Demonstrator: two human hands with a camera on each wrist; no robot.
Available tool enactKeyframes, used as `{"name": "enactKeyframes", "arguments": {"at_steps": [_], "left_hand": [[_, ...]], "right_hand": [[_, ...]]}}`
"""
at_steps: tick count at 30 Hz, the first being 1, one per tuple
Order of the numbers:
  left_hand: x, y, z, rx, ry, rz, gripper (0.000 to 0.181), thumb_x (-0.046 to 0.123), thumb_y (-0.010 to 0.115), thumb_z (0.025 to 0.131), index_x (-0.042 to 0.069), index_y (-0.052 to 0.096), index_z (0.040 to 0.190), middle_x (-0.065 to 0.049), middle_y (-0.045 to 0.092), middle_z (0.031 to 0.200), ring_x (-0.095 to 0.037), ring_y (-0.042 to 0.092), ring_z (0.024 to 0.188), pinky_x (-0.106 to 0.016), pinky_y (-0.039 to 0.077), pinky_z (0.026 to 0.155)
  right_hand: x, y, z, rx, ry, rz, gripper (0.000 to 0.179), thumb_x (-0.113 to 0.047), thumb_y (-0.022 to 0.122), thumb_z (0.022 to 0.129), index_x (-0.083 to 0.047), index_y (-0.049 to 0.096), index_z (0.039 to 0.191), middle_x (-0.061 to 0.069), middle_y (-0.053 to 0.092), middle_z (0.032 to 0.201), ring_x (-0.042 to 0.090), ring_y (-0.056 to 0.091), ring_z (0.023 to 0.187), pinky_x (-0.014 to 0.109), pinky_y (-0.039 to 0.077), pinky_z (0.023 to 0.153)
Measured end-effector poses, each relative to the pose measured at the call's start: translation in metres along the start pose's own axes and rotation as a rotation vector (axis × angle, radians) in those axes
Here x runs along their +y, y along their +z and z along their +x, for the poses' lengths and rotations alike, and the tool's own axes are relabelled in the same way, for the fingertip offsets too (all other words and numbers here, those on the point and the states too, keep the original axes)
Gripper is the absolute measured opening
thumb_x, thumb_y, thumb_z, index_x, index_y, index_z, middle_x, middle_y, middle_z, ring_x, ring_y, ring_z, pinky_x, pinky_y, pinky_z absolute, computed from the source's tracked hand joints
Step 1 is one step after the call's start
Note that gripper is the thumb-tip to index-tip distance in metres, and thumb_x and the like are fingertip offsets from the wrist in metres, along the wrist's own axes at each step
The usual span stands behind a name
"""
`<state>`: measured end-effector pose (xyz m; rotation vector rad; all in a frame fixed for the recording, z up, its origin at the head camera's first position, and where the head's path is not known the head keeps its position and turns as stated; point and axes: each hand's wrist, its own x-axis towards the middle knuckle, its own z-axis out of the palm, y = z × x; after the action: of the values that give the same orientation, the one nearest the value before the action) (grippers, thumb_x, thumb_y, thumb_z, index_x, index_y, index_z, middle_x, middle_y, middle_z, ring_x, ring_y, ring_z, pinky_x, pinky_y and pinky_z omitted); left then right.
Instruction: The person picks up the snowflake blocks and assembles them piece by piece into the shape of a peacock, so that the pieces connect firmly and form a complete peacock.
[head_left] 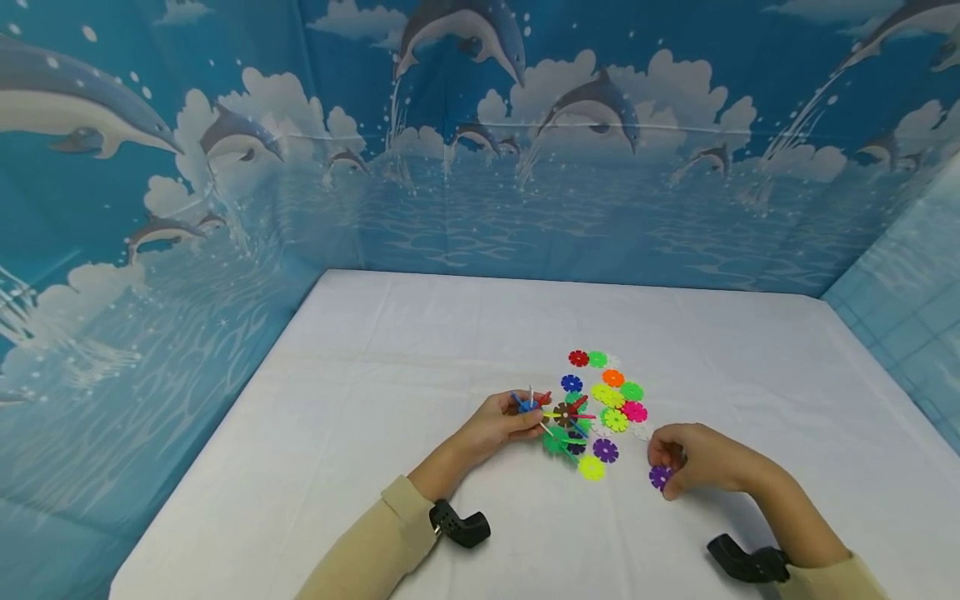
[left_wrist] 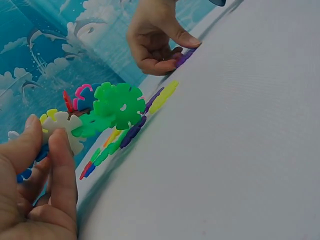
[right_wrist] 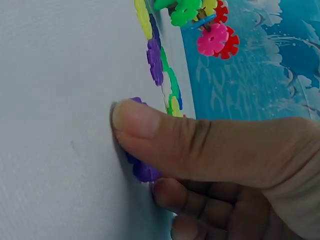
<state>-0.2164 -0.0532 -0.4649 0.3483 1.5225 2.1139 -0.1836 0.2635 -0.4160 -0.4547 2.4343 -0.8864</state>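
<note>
Hands well apart, each occupied. Left hand (head_left: pixel 506 419) grips a multicoloured assembly of interlocked notched discs (head_left: pixel 566 415) between thumb and fingers, raised above the white tabletop (head_left: pixel 420 333). Right hand (head_left: pixel 697 458) pinches a single purple disc (head_left: pixel 660 477) at the tabletop; whether the disc is fully lifted cannot be told. Loose notched discs lie between the hands and beyond, including yellow (head_left: pixel 591 468) and orange (head_left: pixel 612 378) pieces. Dolphin-printed fabric (head_left: pixel 525 225) stands behind the tabletop.

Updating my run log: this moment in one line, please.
left hand: holds joined discs; right hand: pinches purple disc; loose discs: on white table
</note>
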Motion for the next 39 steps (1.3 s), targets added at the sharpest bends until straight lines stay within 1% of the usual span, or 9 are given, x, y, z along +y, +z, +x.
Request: {"name": "enactKeyframes", "arguments": {"at_steps": [4, 8, 12, 15, 17, 19, 26, 31, 39], "left_hand": [[-0.001, 0.000, 0.001, 0.006, 0.012, 0.014, 0.030, -0.003, 0.048, 0.100, -0.021, 0.046, 0.124, 0.000, 0.062, 0.086, -0.004, 0.065, 0.075, -0.017, 0.053, 0.073], [-0.002, 0.000, 0.002, 0.023, 0.001, 0.012, 0.029, 0.001, 0.048, 0.101, -0.020, 0.050, 0.121, 0.001, 0.063, 0.081, -0.002, 0.063, 0.070, -0.016, 0.053, 0.069], [-0.002, 0.001, 0.002, 0.039, -0.012, 0.013, 0.019, 0.004, 0.049, 0.102, -0.011, 0.058, 0.107, 0.000, 0.063, 0.076, -0.002, 0.062, 0.065, -0.017, 0.053, 0.067], [-0.002, 0.001, 0.002, 0.039, -0.013, 0.014, 0.014, 0.005, 0.049, 0.102, -0.004, 0.060, 0.098, 0.001, 0.063, 0.074, -0.003, 0.061, 0.064, -0.018, 0.053, 0.066], [-0.002, 0.001, 0.002, 0.039, -0.017, 0.011, 0.013, 0.004, 0.050, 0.101, -0.002, 0.060, 0.096, 0.002, 0.063, 0.073, -0.003, 0.060, 0.064, -0.018, 0.053, 0.066], [-0.002, 0.001, 0.002, 0.033, -0.017, 0.015, 0.014, 0.004, 0.050, 0.101, -0.004, 0.060, 0.098, 0.002, 0.063, 0.073, -0.002, 0.059, 0.063, -0.018, 0.053, 0.066], [0.000, 0.002, 0.001, 0.030, -0.025, 0.020, 0.022, 0.004, 0.050, 0.100, -0.014, 0.057, 0.110, 0.001, 0.063, 0.074, -0.003, 0.059, 0.062, -0.018, 0.053, 0.064], [0.000, 0.001, 0.002, 0.020, -0.029, 0.018, 0.021, 0.004, 0.050, 0.100, -0.013, 0.057, 0.110, 0.001, 0.063, 0.076, -0.003, 0.059, 0.062, -0.018, 0.053, 0.064], [-0.001, -0.001, 0.003, 0.001, -0.002, 0.037, 0.027, 0.005, 0.049, 0.101, -0.015, 0.057, 0.116, 0.003, 0.065, 0.085, -0.003, 0.058, 0.065, -0.018, 0.051, 0.065]], "right_hand": [[-0.001, 0.000, 0.001, 0.042, -0.054, -0.029, 0.038, -0.015, 0.089, 0.068, -0.009, 0.056, 0.087, 0.001, 0.053, 0.076, 0.020, 0.050, 0.073, 0.027, 0.047, 0.062], [-0.003, 0.000, 0.004, 0.155, -0.105, -0.038, 0.027, -0.016, 0.082, 0.079, -0.009, 0.057, 0.088, -0.002, 0.057, 0.076, 0.017, 0.053, 0.070, 0.025, 0.048, 0.064], [-0.009, 0.002, 0.012, 0.240, -0.137, 0.000, 0.024, -0.016, 0.079, 0.082, -0.008, 0.059, 0.090, -0.001, 0.059, 0.076, 0.017, 0.057, 0.071, 0.025, 0.052, 0.065], [-0.015, 0.002, 0.019, 0.256, -0.170, 0.035, 0.023, -0.015, 0.079, 0.082, -0.006, 0.059, 0.091, 0.001, 0.059, 0.077, 0.018, 0.058, 0.073, 0.025, 0.053, 0.065], [-0.019, 0.004, 0.024, 0.270, -0.182, 0.047, 0.023, -0.014, 0.079, 0.083, -0.006, 0.059, 0.092, 0.002, 0.058, 0.078, 0.018, 0.058, 0.072, 0.025, 0.053, 0.064], [-0.023, 0.005, 0.028, 0.301, -0.183, 0.059, 0.022, -0.013, 0.078, 0.084, -0.005, 0.059, 0.094, 0.002, 0.058, 0.078, 0.019, 0.058, 0.071, 0.025, 0.054, 0.063], [-0.039, 0.013, 0.041, 0.502, -0.207, 0.121, 0.021, -0.009, 0.073, 0.088, 0.000, 0.058, 0.098, 0.006, 0.061, 0.083, 0.019, 0.062, 0.070, 0.023, 0.054, 0.061], [-0.050, 0.018, 0.051, 0.517, -0.238, 0.262, 0.018, -0.006, 0.067, 0.092, 0.005, 0.056, 0.103, 0.012, 0.064, 0.087, 0.018, 0.063, 0.071, 0.023, 0.055, 0.063], [-0.068, 0.026, 0.061, 0.436, -0.263, 0.442, 0.022, -0.005, 0.064, 0.094, 0.010, 0.054, 0.106, 0.017, 0.065, 0.086, 0.018, 0.065, 0.068, 0.027, 0.055, 0.060]]}}
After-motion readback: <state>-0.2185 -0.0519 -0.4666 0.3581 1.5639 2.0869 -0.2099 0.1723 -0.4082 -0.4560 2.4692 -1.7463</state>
